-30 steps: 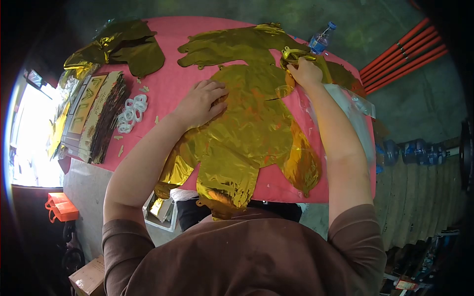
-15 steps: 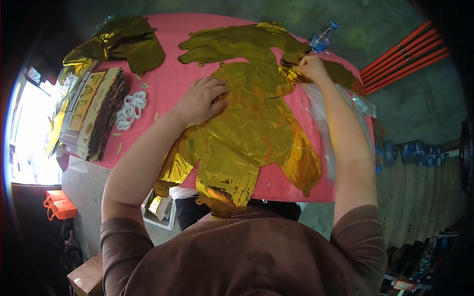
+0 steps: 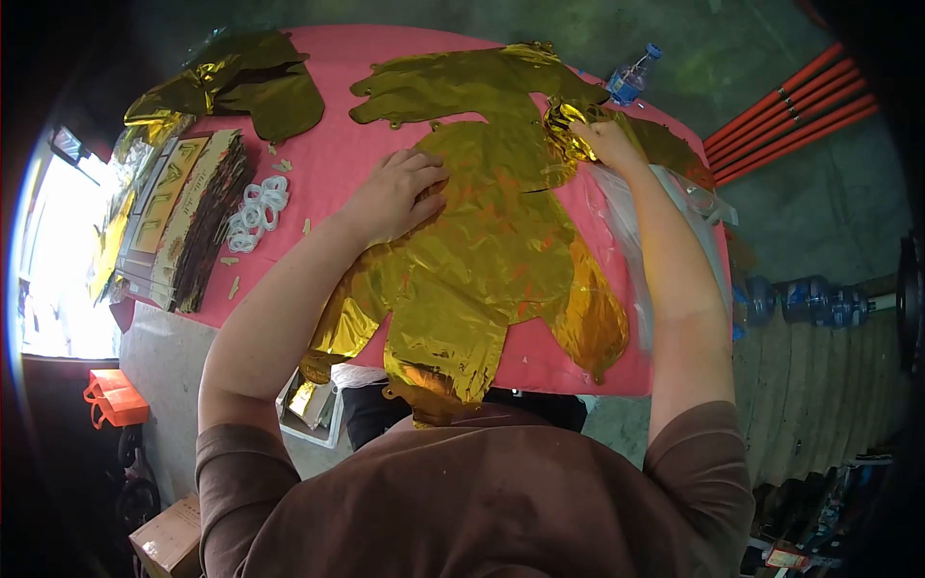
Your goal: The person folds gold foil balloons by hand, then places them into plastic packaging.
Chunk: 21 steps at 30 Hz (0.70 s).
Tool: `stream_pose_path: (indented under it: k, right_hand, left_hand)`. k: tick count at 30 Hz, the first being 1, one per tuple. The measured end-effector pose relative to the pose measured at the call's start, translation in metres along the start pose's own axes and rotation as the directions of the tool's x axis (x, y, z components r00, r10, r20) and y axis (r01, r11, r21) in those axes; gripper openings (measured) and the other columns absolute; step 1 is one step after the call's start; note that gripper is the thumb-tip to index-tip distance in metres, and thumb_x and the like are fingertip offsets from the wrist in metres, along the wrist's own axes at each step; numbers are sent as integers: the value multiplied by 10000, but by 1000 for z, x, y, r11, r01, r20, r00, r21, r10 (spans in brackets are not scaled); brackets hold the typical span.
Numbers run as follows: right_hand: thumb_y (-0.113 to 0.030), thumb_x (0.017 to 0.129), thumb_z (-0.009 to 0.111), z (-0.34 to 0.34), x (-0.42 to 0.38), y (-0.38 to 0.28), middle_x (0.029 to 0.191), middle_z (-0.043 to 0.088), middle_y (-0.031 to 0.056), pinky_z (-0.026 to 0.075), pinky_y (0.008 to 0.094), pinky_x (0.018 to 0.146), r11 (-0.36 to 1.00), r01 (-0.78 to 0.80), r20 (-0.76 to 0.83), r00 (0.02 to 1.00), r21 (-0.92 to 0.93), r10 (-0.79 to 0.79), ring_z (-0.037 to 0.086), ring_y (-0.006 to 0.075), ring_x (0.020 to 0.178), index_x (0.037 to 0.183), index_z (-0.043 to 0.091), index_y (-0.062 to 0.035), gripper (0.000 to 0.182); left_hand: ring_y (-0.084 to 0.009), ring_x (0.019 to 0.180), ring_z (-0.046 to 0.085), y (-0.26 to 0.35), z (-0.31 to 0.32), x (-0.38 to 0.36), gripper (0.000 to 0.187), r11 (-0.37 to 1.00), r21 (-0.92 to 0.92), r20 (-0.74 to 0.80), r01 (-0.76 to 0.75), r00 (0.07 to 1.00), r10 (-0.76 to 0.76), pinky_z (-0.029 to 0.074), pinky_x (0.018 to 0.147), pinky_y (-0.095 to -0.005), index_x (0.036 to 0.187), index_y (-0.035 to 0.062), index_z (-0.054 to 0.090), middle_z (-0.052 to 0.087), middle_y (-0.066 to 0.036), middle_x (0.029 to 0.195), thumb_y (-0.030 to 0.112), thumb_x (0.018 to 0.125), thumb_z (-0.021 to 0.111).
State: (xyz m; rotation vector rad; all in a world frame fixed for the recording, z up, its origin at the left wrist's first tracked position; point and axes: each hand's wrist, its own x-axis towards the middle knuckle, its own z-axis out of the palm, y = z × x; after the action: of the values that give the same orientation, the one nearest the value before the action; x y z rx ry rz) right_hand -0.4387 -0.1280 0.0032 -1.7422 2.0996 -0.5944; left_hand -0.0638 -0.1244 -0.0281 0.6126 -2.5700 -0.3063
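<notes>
A large flat gold foil balloon is spread over the pink-covered table, its lower end hanging past the near edge. My left hand lies on its upper left side, palm down with the fingers stretched out. At the upper right, my right hand is closed on a crumpled part of gold foil. The fingertips are partly hidden in the folds, and where this part joins the balloon is hard to make out. Another flat piece of gold foil lies above, touching or overlapping the large one.
Folded gold foil lies at the far left. Below it stand a stack of printed cards and coils of white ribbon. Clear plastic bags rest under my right forearm. A plastic bottle stands at the far right edge.
My right hand has turned and shifted slightly down, and the foil at its fingers is bunched up brighter and higher. My left hand stays in place on the balloon.
</notes>
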Motion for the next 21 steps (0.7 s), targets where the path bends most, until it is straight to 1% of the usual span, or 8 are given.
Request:
stream_pose_path:
  k: [7, 9, 10, 12, 16, 18, 19, 21]
  right_hand:
    - [-434, 858, 522, 5, -1, 2, 638, 587, 108, 425, 335, 627, 995, 28, 5, 1000, 97, -29, 512, 162, 610, 749, 598, 76, 527]
    - [-454, 892, 468, 9, -4, 0, 585, 530, 30, 377, 295, 570, 988, 83, -61, 995, 129, -76, 453, 110, 567, 705, 578, 28, 529]
    - [-454, 892, 468, 8, -4, 0, 585, 530, 30, 377, 295, 570, 988, 84, -61, 995, 129, -76, 453, 110, 567, 705, 578, 28, 529]
    - [-407, 872, 496, 3, -6, -5, 680, 610, 91, 431, 321, 643, 992, 4, -11, 1000, 123, -3, 524, 154, 640, 791, 609, 70, 496]
    - [-398, 870, 493, -1, -3, -5, 691, 613, 77, 432, 325, 641, 985, -60, 57, 997, 160, 51, 523, 158, 639, 782, 602, 75, 494]
    - [-382, 870, 483, -1, 2, 0, 666, 604, 100, 433, 348, 622, 972, -182, 123, 979, 146, 165, 539, 187, 627, 760, 604, 54, 466]
    - [-382, 870, 483, 1, 4, 3, 666, 604, 100, 433, 348, 622, 972, -182, 123, 979, 146, 164, 539, 187, 627, 760, 604, 54, 466]
    - [-340, 832, 535, 7, 6, 9, 655, 593, 153, 441, 386, 601, 998, 60, -105, 993, 17, -58, 576, 264, 623, 722, 604, 16, 380]
  left_hand:
    - [-268, 1121, 452, 0, 1, 0, 331, 1000, -4, -38, 5, 999, -6, 338, 976, -388, 1077, 52, 576, 536, -93, 1143, 247, 809, 588]
    - [-267, 1118, 455, 0, 1, 0, 333, 1000, -8, -32, 12, 999, -13, 340, 975, -386, 1076, 50, 575, 537, -93, 1140, 245, 807, 589]
    - [-267, 1118, 455, 0, 1, 0, 333, 1000, -8, -32, 12, 999, -13, 340, 975, -386, 1076, 50, 575, 537, -93, 1140, 245, 807, 589]
    - [-268, 1120, 454, 0, 1, 0, 333, 1000, -3, -32, 4, 999, -4, 340, 975, -386, 1076, 50, 575, 537, -94, 1141, 244, 806, 590]
    - [-266, 1122, 453, 0, 1, 0, 329, 1000, -2, -32, 13, 999, -13, 339, 974, -386, 1072, 50, 577, 536, -94, 1142, 244, 807, 588]
    - [-265, 1124, 451, 0, 1, 0, 329, 1000, -4, -29, 6, 1000, -6, 339, 975, -388, 1074, 52, 576, 536, -95, 1145, 248, 809, 586]
    - [-265, 1124, 451, 0, 1, 0, 329, 1000, -4, -29, 6, 1000, -6, 339, 975, -388, 1074, 52, 576, 536, -95, 1145, 248, 809, 586]
    - [-264, 1128, 449, 0, 2, 0, 332, 1000, -2, -27, 10, 1000, -11, 336, 977, -389, 1077, 54, 573, 535, -94, 1146, 251, 810, 585]
